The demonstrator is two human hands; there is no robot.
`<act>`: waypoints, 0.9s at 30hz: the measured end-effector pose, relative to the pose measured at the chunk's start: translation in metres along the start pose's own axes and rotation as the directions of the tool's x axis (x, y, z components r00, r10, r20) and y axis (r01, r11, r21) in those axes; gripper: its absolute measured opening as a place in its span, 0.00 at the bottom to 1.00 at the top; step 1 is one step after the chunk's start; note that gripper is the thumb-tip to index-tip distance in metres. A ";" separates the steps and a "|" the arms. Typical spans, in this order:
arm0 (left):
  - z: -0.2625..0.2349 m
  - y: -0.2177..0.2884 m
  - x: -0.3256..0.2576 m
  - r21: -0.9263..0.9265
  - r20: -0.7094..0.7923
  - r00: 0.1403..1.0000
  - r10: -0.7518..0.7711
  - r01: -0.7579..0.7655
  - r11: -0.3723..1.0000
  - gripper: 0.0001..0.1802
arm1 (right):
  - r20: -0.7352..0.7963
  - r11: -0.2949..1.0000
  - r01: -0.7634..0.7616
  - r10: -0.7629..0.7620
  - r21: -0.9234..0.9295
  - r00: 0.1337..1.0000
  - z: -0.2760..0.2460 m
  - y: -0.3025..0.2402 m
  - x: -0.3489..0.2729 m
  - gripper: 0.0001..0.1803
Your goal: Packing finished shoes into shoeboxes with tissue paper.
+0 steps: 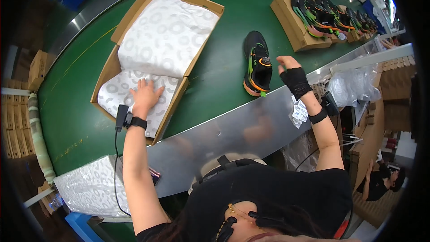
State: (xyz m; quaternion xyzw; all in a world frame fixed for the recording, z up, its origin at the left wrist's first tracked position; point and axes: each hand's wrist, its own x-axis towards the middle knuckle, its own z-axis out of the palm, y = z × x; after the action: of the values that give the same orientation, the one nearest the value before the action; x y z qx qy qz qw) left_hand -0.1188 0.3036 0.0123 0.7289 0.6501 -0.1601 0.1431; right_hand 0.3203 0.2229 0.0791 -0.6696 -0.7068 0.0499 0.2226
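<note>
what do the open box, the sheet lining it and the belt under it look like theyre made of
Box: plain brown cardboard by its look, matte, with raw folded edges. Lining sheet under the left hand: thin white tissue-like paper with grey ring print, softly creased. Belt: dark green, smooth and slightly glossy, probably rubber or plastic-coated; the pictures cannot settle which.

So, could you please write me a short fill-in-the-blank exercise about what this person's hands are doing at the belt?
1. The left hand presses flat on patterned ____ paper lining the open cardboard box.
2. The right hand hovers beside a single black ____.
3. The conveyor belt is ____ in colour.

Missing words: tissue; shoe; green
</note>
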 end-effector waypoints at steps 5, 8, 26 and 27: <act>-0.006 0.021 -0.011 -0.286 -0.552 0.815 0.179 -0.387 0.877 0.20 | 0.014 0.996 0.085 -0.085 0.036 0.996 0.032 0.006 0.000 0.20; -0.022 0.058 -0.042 -0.310 -0.718 0.661 0.218 -0.584 0.751 0.15 | 0.110 0.992 0.058 -0.071 0.113 0.991 0.033 0.011 0.009 0.20; -0.117 0.121 -0.162 -0.741 -0.444 0.674 0.590 -0.647 0.182 0.35 | 0.365 0.660 0.269 -0.658 0.702 0.659 -0.081 -0.153 0.038 0.11; -0.119 0.116 -0.166 -0.705 -0.424 0.708 0.565 -0.649 0.284 0.34 | 0.393 0.673 0.300 -0.674 0.676 0.626 -0.081 -0.163 0.041 0.11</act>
State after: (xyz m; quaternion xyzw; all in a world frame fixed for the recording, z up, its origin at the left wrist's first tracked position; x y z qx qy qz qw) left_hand -0.0148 0.1902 0.1898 0.7710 0.3239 0.2599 0.4828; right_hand 0.2003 0.2278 0.2213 -0.2909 -0.8529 0.4001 0.1668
